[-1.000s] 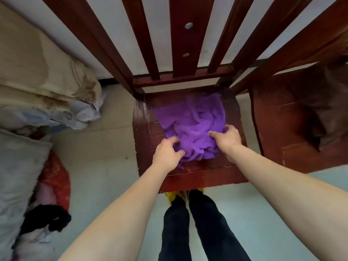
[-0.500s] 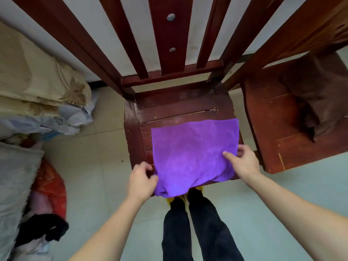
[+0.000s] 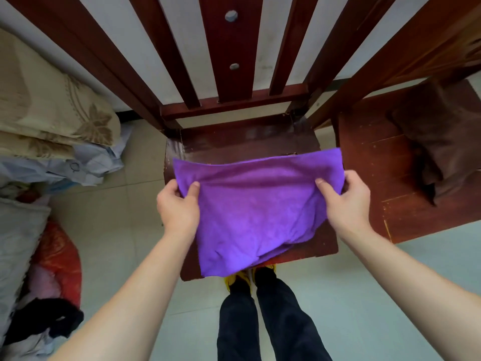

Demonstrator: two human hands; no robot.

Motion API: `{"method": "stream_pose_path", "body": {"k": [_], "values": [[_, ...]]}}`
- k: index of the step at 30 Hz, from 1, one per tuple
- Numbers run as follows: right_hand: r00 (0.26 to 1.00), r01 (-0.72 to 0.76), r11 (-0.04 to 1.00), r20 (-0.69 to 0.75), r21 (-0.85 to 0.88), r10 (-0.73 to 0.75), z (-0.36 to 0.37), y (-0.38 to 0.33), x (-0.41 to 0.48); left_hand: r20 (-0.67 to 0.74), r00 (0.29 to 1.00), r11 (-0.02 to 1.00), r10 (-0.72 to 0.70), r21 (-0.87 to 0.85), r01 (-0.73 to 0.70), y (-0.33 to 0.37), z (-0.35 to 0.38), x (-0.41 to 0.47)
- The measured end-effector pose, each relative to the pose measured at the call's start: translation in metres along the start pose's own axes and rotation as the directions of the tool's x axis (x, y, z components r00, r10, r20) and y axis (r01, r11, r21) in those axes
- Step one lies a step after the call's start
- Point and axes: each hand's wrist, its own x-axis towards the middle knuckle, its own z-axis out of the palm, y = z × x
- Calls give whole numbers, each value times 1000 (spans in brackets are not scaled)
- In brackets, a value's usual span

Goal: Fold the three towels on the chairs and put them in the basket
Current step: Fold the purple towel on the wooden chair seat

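A purple towel (image 3: 257,204) lies spread over the seat of a dark red wooden chair (image 3: 242,142), its near part hanging over the seat's front edge. My left hand (image 3: 179,204) pinches the towel's left edge near its far corner. My right hand (image 3: 343,201) grips the right edge in the same way. A brown towel (image 3: 440,142) lies crumpled on a second wooden chair (image 3: 369,168) to the right. No basket is in view.
Folded beige and pale bedding (image 3: 52,118) is piled at the left, with a red bag (image 3: 57,259) and dark clothes (image 3: 49,321) on the floor below it. My legs (image 3: 263,316) stand right in front of the chair. The chair's slatted back (image 3: 229,53) rises ahead.
The towel was a crumpled heap a second ago and now lies opened flat. Both hands have shifted from the near corners to the side edges farther up, lifting that end.
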Motion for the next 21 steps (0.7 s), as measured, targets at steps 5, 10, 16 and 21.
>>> {"method": "stream_pose_path", "body": {"k": [5,10,16,21], "values": [[996,8,999,84,-48,-4,31,-34,60,-14,1000,1000,2,14,-2,33,8,55],[963,-194,972,214,135,163,52,-35,87,77,980,972,-183,-133,192,36,21,63],[929,-285,959,249,2,275,16,29,18,-15,932,932,-361,41,361,-35,-12,-32],[878,-254,963,397,-87,268,13,63,-38,196,859,880,-472,56,471,-78,-8,-86]]}}
